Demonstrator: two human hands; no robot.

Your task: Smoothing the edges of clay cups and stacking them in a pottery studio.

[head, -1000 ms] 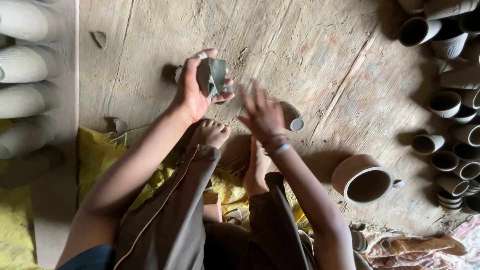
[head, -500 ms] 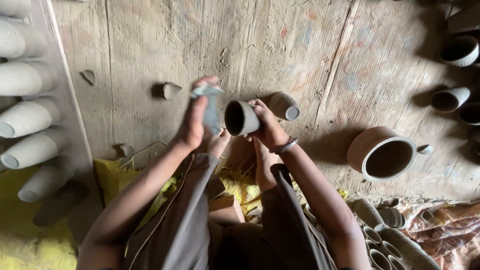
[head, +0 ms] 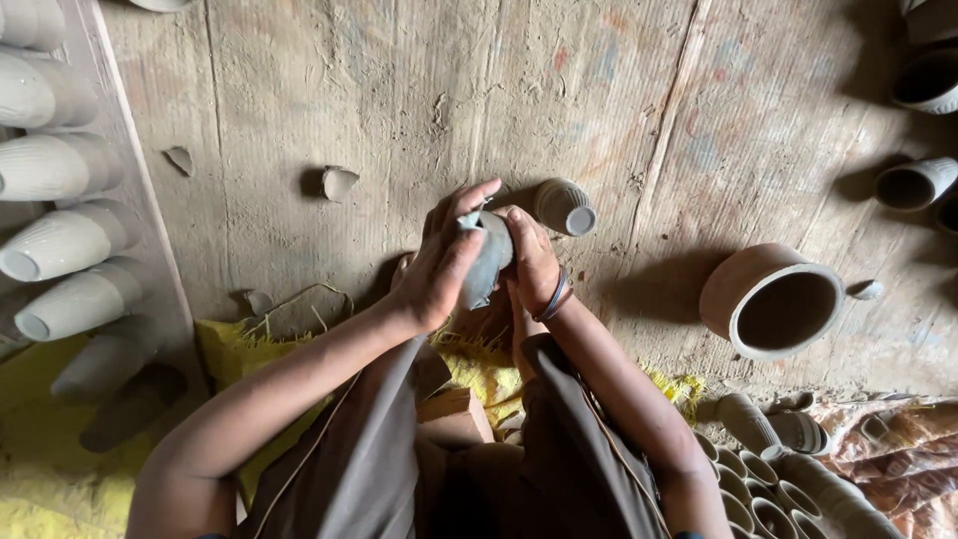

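Both of my hands meet in the middle of the frame around one small grey clay cup (head: 487, 262). My left hand (head: 439, 265) comes up from the lower left, its fingers bent over the top and the near side of the cup, with a grey cloth piece (head: 469, 225) pressed under the fingertips. My right hand (head: 531, 262) comes from the lower right and closes on the other side of the cup; a dark bangle (head: 555, 296) sits on that wrist. The cup is held above the wooden floor (head: 399, 110), just in front of my knees, and most of its body is covered by my fingers, so I cannot tell which way its mouth points.

Just beside my hands, to the upper right, another small cup (head: 565, 206) lies on its side on the floor. At the right stands a wide terracotta bowl (head: 770, 299); its inside looks dark and I see nothing in it. More cups (head: 913, 184) lie at the right edge, some cut off by the frame. A row of pale cups (head: 60, 245) lies on its side along the left edge, and a stack of cups (head: 768, 479) is at the lower right, partly hidden behind my arm. One broken shard (head: 339, 183) rests at the upper left of my hands.
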